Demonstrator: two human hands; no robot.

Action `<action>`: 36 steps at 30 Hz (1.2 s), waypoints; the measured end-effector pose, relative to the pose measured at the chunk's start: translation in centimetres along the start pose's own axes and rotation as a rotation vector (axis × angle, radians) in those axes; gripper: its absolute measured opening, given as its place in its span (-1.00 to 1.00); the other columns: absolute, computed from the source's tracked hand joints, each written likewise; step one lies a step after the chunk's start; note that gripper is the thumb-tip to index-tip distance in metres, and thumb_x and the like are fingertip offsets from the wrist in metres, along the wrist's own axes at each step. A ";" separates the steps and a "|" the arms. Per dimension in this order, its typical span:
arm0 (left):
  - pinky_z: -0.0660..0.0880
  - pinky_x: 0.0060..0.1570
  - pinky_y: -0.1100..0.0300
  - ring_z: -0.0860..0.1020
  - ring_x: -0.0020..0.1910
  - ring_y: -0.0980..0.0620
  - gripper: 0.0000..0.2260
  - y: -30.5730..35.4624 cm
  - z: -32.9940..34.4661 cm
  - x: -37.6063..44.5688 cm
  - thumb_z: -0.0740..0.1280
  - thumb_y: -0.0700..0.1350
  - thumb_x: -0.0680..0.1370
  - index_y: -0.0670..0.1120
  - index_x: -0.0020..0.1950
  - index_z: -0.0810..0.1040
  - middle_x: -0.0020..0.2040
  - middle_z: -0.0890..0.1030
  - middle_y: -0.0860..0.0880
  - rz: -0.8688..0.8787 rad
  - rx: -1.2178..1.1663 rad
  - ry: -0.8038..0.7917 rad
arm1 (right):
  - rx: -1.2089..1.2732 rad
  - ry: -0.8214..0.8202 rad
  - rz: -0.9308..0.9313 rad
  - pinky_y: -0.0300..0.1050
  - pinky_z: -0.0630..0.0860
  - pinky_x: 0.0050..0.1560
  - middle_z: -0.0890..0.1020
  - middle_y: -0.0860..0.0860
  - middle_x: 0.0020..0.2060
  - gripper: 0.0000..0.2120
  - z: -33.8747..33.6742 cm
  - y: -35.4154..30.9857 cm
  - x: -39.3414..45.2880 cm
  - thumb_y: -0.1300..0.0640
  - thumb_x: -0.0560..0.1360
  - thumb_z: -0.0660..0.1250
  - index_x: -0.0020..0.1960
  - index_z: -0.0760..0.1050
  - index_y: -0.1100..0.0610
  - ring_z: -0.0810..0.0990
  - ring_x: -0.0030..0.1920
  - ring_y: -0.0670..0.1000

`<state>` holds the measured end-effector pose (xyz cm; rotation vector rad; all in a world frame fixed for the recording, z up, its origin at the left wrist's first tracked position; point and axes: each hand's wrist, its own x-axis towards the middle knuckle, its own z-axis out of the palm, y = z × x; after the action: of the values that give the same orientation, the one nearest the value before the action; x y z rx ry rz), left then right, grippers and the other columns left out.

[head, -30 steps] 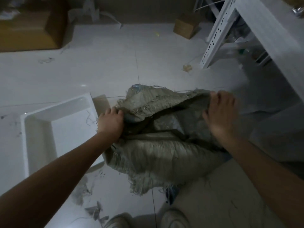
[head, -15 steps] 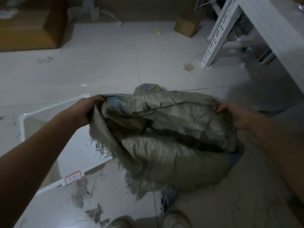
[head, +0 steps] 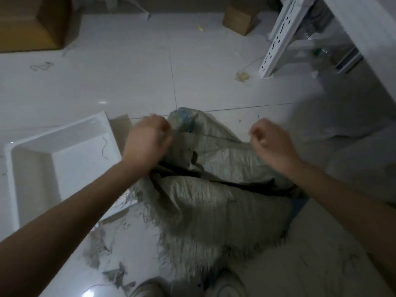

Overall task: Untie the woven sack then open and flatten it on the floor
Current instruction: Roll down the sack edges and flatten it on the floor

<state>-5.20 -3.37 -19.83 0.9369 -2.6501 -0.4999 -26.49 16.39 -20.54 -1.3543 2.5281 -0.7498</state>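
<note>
A grey-green woven sack point(head: 210, 202) with frayed edges hangs crumpled in front of me, its mouth gaping dark across the middle. My left hand point(head: 147, 138) is closed on the sack's upper left edge, beside a bluish bunched corner point(head: 183, 118). My right hand point(head: 267, 140) is curled into a loose fist at the sack's upper right edge; the blur hides whether it pinches the fabric. The lower frayed hem hangs just above my shoes point(head: 222, 286).
A white rectangular tray point(head: 32, 159) lies on the tiled floor at the left, touching the sack's left side. Cardboard boxes point(head: 240, 16) stand at the back. A white slotted shelf frame point(head: 280, 35) rises at the right. Scraps and threads litter the floor near my feet.
Both hands have come closer together and moved up to the sack's far edge. The sack, stretched wide before, now sags and folds lower toward the floor.
</note>
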 end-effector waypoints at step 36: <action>0.53 0.15 -0.03 0.68 0.00 -0.08 -0.45 2.8 8.0 -14.0 0.56 0.17 0.08 -0.03 0.00 0.70 -0.01 0.71 -0.12 0.556 0.470 -0.738 | -0.521 -0.878 -0.146 0.04 0.44 0.16 0.47 0.13 0.23 -0.15 7.3 -2.2 -13.8 -0.27 0.20 0.48 0.33 0.39 0.18 0.48 0.20 0.12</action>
<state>0.74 9.58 -28.01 0.0324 -3.5981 -0.0771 -14.30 24.11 -26.75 -1.5459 1.9421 0.4699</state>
